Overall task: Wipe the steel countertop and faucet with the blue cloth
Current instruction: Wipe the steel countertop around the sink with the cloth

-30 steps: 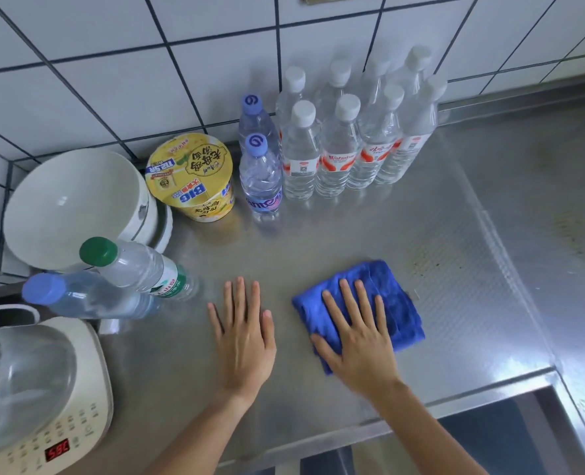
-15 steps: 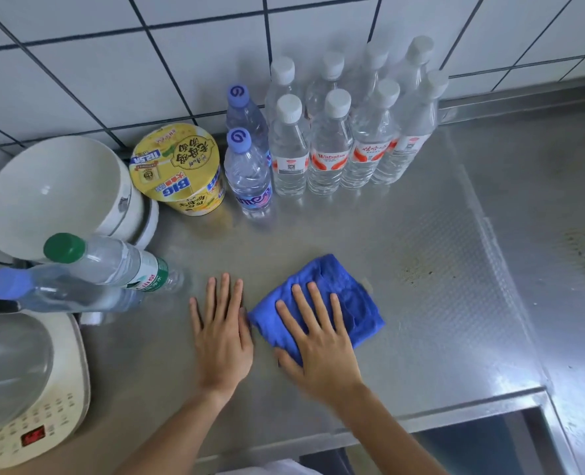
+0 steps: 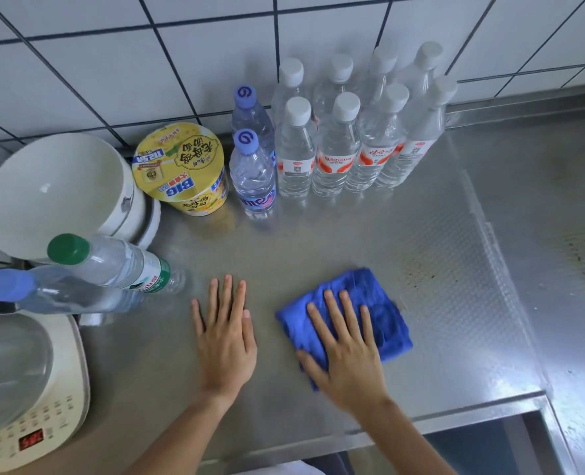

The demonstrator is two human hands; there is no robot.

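Observation:
The blue cloth [image 3: 385, 305] lies crumpled on the steel countertop [image 3: 352, 234], near its front edge. My right hand [image 3: 345, 354] presses flat on the cloth's left half with fingers spread, covering part of it. To the left, my left hand [image 3: 226, 341] rests flat on the bare steel, palm down, holding nothing; a gap separates it from the cloth. Brownish specks [image 3: 417, 272] mark the steel just right of the cloth. No faucet is in view.
Several upright water bottles [image 3: 335, 149] and a yellow noodle cup [image 3: 181, 166] stand at the tiled back wall. Stacked white bowls [image 3: 54, 193], two tilted bottles [image 3: 112, 265] and a white appliance [image 3: 27, 406] crowd the left. A sink rim [image 3: 472, 409] runs at the front right.
My right hand slid the cloth left until it met my left hand, then back right, reopening a gap. My left hand has stayed flat in place.

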